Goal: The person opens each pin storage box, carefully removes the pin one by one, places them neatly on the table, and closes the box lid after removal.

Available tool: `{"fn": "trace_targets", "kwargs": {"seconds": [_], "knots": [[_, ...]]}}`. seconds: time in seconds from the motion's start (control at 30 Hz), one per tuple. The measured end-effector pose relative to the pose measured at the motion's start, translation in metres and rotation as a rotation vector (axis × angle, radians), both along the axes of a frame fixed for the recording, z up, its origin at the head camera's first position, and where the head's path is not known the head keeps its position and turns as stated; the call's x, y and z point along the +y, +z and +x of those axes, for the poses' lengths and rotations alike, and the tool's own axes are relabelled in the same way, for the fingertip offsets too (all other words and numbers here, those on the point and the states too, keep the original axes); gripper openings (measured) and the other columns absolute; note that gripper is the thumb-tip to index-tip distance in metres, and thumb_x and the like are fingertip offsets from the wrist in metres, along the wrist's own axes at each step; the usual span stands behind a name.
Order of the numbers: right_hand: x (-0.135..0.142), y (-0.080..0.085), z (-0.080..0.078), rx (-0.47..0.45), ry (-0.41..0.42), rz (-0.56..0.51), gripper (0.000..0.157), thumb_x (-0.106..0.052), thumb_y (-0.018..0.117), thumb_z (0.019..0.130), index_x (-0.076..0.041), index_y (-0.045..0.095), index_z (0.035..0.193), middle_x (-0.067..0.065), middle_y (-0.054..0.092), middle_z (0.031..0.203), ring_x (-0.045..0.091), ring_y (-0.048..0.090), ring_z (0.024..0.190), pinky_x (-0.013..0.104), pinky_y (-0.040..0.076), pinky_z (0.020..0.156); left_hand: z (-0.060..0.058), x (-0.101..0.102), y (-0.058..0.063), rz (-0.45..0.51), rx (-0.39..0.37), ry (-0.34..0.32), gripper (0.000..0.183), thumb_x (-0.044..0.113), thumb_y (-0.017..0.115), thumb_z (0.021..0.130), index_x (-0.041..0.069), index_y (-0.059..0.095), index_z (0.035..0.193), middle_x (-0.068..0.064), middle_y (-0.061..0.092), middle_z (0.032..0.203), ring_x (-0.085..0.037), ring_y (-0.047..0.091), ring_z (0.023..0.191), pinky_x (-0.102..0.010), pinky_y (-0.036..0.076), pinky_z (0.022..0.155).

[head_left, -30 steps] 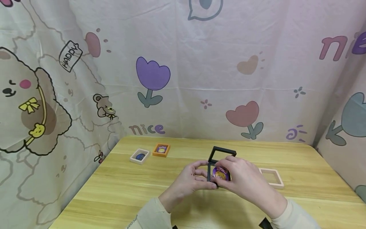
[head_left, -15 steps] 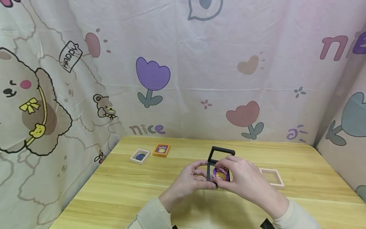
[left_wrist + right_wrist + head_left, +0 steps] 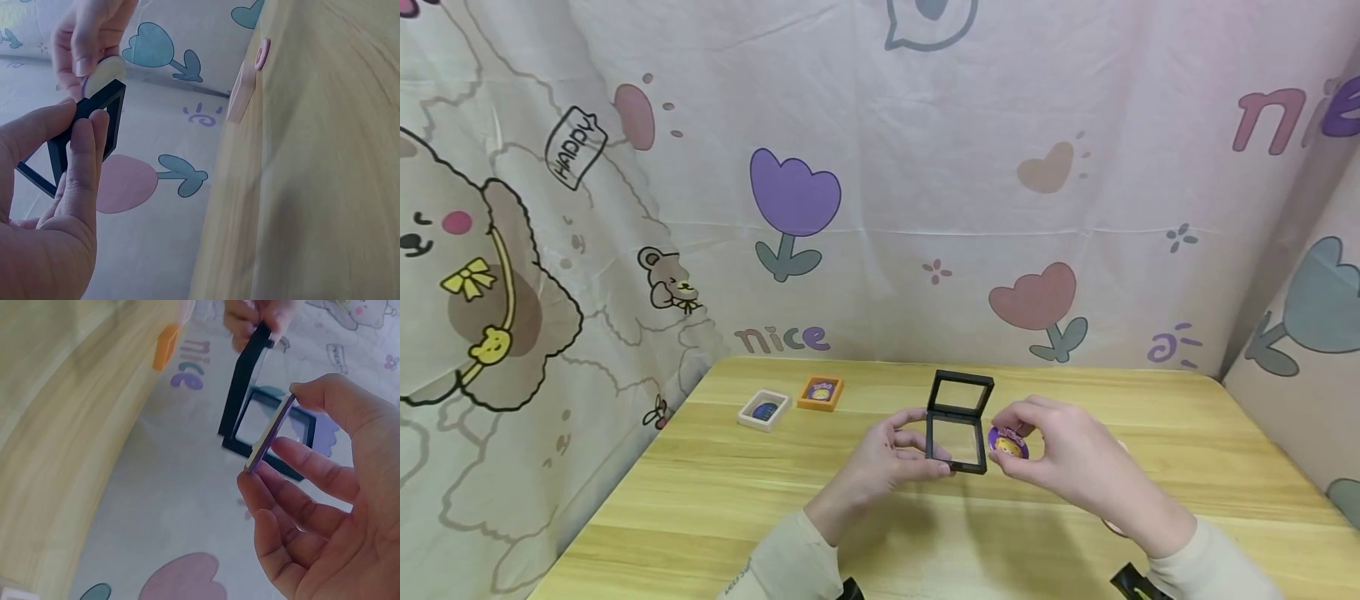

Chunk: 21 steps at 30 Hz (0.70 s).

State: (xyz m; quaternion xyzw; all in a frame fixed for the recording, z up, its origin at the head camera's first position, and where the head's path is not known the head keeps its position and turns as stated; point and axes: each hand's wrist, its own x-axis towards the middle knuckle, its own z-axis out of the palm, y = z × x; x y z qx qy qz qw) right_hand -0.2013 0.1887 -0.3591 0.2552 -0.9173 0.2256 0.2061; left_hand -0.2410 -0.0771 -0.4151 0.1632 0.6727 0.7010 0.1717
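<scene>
A hinged black display frame (image 3: 953, 412) with clear film panels stands open above the table, its lid tilted up. My left hand (image 3: 898, 454) grips its lower left side, thumb at the front edge and fingers behind. Just right of the frame, my right hand (image 3: 1060, 442) pinches a round purple badge (image 3: 1009, 444) with a yellow character on it. Seen edge-on in the right wrist view, the badge (image 3: 272, 432) sits between thumb and fingertips, apart from the frame. Its pale back (image 3: 105, 76) shows in the left wrist view. Nothing lies within the black frame.
On the table's (image 3: 700, 492) far left are a white frame (image 3: 765, 410) holding a blue badge and an orange frame (image 3: 821, 392) holding a purple-and-yellow one. In the left wrist view, a pale pink frame (image 3: 242, 94) and a round pink badge (image 3: 263, 54) lie on the wood.
The purple badge has come out of the black frame to the right, in my right hand. My left hand has shifted the frame slightly left and up.
</scene>
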Motion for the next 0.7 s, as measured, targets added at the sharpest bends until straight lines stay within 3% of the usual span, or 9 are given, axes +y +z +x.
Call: {"fn": "trace_targets", "kwargs": {"seconds": [0.3, 0.5, 0.7], "knots": [[0.015, -0.013, -0.01, -0.059, 0.004, 0.011, 0.019, -0.028, 0.09, 0.084, -0.03, 0.076, 0.096, -0.022, 0.07, 0.087, -0.005, 0.064, 0.082, 0.023, 0.058, 0.073, -0.006, -0.006, 0.0, -0.027, 0.016, 0.032, 0.094, 0.003, 0.088, 0.086, 0.002, 0.035, 0.164, -0.002, 0.081, 0.102, -0.02, 0.08, 0.099, -0.031, 0.059, 0.102], [0.02, -0.027, -0.013, -0.232, -0.011, 0.051, 0.019, -0.033, 0.088, 0.085, -0.033, 0.076, 0.099, -0.025, 0.068, 0.086, -0.007, 0.064, 0.083, 0.021, 0.054, 0.069, -0.008, -0.009, 0.0, -0.03, 0.012, 0.045, 0.093, 0.003, 0.088, 0.087, 0.003, 0.035, 0.164, -0.003, 0.082, 0.104, -0.02, 0.081, 0.098, -0.034, 0.058, 0.108], [0.027, -0.049, -0.021, -0.318, 0.101, 0.059, 0.017, -0.022, 0.088, 0.084, -0.024, 0.075, 0.095, -0.016, 0.071, 0.088, 0.0, 0.065, 0.083, 0.025, 0.06, 0.073, -0.008, -0.008, 0.001, -0.038, 0.025, 0.038, 0.092, 0.004, 0.088, 0.086, 0.003, 0.036, 0.163, -0.003, 0.082, 0.102, -0.021, 0.08, 0.099, -0.033, 0.056, 0.106]]}}
